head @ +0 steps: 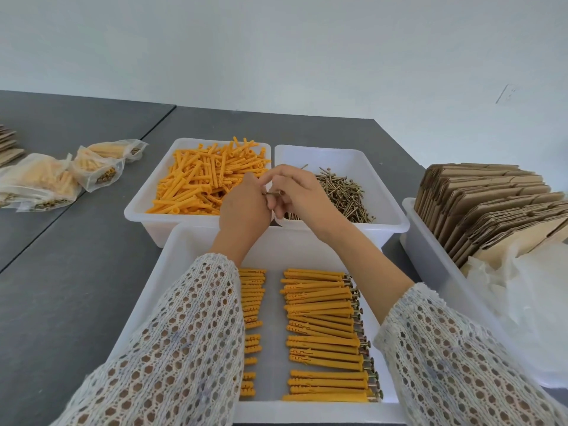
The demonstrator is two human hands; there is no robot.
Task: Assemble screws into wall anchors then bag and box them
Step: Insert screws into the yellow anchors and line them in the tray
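Note:
My left hand [244, 210] and my right hand [295, 192] meet above the gap between two white bins. A brass screw [273, 193] lies level between their fingers, pinched by my right fingers. My left fist is closed; what it holds is hidden. The left bin [138, 210] is full of loose orange wall anchors [199, 182]. The right bin [393, 222] holds a heap of screws [341, 192]. In the near tray [307, 412], assembled anchors with screw heads [325, 330] lie in two neat rows, the left row partly under my sleeve.
Filled clear bags [61, 176] lie on the grey table at the left. A white bin [430, 262] at the right holds flat cardboard boxes [491, 204] and clear plastic bags [534, 302]. More cardboard pieces [7, 146] show at the far left edge.

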